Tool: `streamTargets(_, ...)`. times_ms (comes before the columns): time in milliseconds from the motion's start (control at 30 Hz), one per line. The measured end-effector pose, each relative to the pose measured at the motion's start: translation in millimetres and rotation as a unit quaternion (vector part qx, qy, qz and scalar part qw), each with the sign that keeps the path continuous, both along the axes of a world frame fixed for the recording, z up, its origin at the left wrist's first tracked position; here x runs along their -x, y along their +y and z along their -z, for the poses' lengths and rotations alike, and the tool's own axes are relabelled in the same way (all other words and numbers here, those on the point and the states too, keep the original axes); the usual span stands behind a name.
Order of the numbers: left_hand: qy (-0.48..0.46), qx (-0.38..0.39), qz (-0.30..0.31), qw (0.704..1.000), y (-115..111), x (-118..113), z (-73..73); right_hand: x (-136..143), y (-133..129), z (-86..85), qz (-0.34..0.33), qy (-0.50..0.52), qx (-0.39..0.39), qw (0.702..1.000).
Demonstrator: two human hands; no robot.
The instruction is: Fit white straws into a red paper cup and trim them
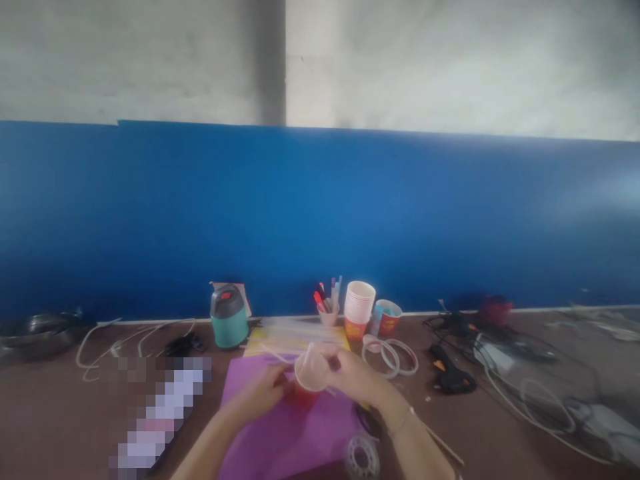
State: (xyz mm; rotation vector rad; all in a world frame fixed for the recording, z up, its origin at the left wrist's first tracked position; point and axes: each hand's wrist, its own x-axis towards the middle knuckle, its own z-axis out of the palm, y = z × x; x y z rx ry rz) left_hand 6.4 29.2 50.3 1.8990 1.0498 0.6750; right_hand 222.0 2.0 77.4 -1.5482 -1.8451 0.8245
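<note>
A red paper cup with a white inside stands over a purple sheet, in front of me. A whitish, translucent piece rises inside its mouth; blur hides what it is. My right hand is closed at the cup's right rim, thumb and fingers pinched on it. To the left of the cup, my left hand has its fingers curled together close to the cup wall; what they hold is hidden. A thin white stick lies just above the left fingers.
Behind are clear strips on a yellow sheet, a pen cup, stacked paper cups and a teal flask. Tape rolls, a black glue gun and cables lie right. Another tape roll is nearer.
</note>
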Motion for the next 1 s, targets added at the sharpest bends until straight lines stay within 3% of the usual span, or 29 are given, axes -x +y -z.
streamTargets(133, -0.009, 0.015, -0.002, 1.000, 5, 0, 9.7, -6, 6, 4.4, -0.048, 0.031, 0.016, 0.998)
streamTargets(367, -0.019, 0.016, -0.025, 0.999, 14, 0, 24.8, 4, 12, 17.9, 0.036, 0.049, -0.006, 0.998)
streamTargets(667, -0.048, 0.021, -0.022, 0.998, 16, 2, 32.8, -5, 8, 4.9, -0.078, 0.037, -0.056, 0.995)
streamTargets(867, -0.016, -0.010, -0.013, 1.000, 17, 5, 32.8, -8, 10, 10.9, -0.064, 0.034, -0.067, 0.995)
streamTargets(1000, 0.014, -0.026, 0.016, 0.999, 19, 8, 34.8, -11, 13, 15.7, -0.090, 0.028, -0.070, 0.993)
